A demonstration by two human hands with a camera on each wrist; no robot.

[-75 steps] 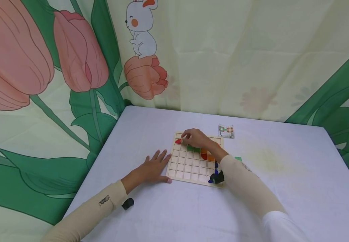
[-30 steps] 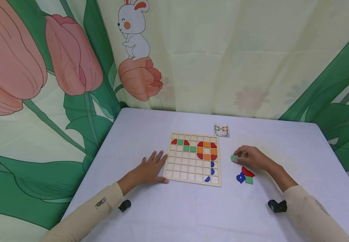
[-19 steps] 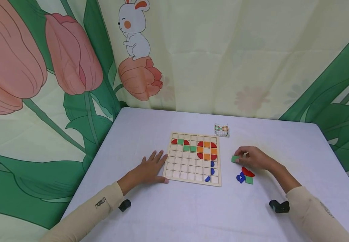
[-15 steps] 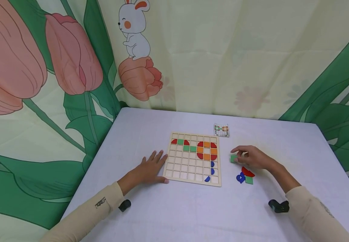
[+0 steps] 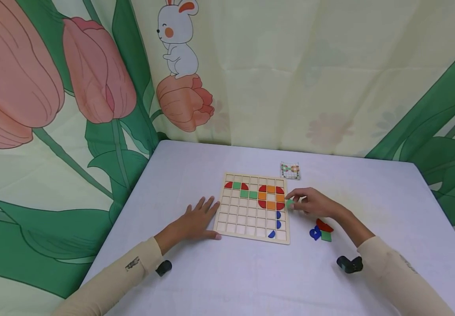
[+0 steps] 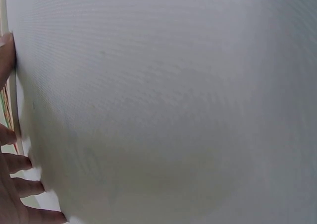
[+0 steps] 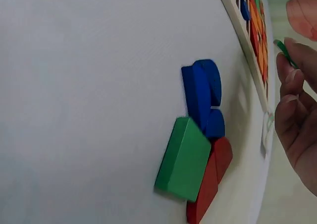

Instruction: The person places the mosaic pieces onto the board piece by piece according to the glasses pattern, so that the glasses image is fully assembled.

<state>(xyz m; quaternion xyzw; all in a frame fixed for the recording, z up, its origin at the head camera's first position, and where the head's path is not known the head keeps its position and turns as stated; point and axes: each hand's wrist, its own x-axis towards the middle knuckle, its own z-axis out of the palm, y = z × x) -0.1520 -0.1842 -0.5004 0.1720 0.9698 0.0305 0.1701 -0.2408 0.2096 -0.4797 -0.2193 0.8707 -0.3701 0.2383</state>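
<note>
My right hand (image 5: 315,202) pinches a green square block (image 5: 289,203) between thumb and fingers, held at the right edge of the wooden grid board (image 5: 231,218). In the right wrist view the green block (image 7: 285,53) shows edge-on at the fingertips. My left hand (image 5: 193,223) lies flat with fingers spread on the table, fingertips at the board's left edge. Red, green, orange and blue pieces sit in the board's cells: a ring of red quarter pieces and orange squares (image 5: 271,189) at the right, green squares (image 5: 245,193) left of it, blue pieces (image 5: 278,215) below.
Right of the board lies a small pile of loose pieces: a green block (image 7: 185,159), red pieces (image 5: 324,225) and blue pieces (image 5: 315,232). A small pattern card (image 5: 290,171) lies behind the board's back right corner. A printed curtain (image 5: 266,79) hangs behind the table.
My right hand left the board's top left, went to the table beside the loose pieces and took a green block, then moved left with it to the board's edge. My left hand stayed put.
</note>
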